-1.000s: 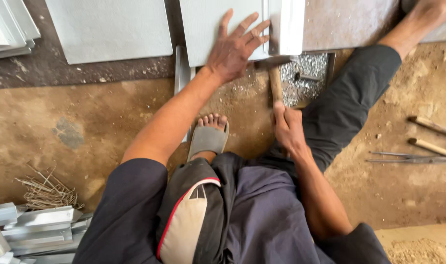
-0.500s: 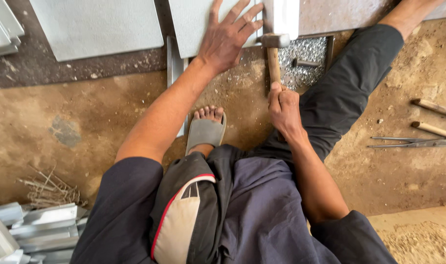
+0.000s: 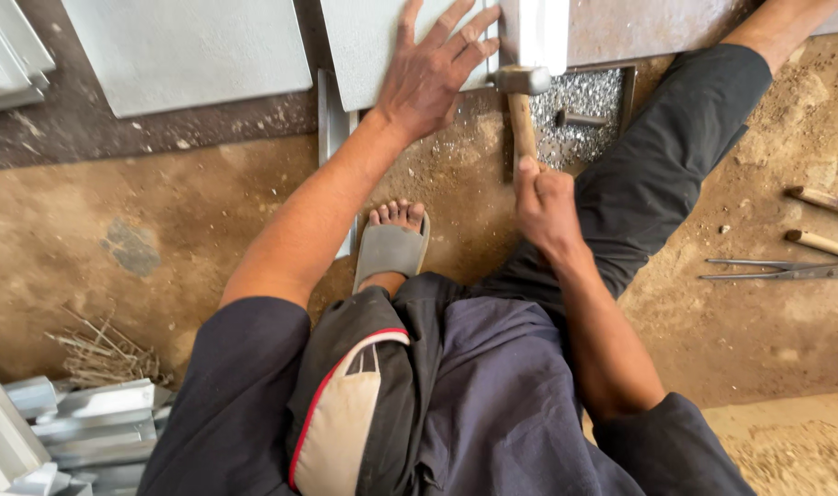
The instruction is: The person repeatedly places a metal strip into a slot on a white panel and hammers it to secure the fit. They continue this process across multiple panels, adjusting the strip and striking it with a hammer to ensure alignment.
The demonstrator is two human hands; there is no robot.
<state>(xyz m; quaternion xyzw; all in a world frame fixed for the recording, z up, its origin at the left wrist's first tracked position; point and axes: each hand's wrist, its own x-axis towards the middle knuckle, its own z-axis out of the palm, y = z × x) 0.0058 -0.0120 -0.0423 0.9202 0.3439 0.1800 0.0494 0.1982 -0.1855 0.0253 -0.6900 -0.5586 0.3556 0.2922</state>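
Both my hands are busy: left hand [image 3: 433,78] spread flat, pinning the metal sheet [image 3: 373,46], right hand [image 3: 546,197] clenching the hammer [image 3: 522,92], whose head has swung down onto the sheet's edge

Just 1 view here, a head cam looking almost straight down, pretty close in. Lap fills the bottom of the frame, left hand [image 3: 433,78] and right hand [image 3: 546,204] reach toward the top centre.
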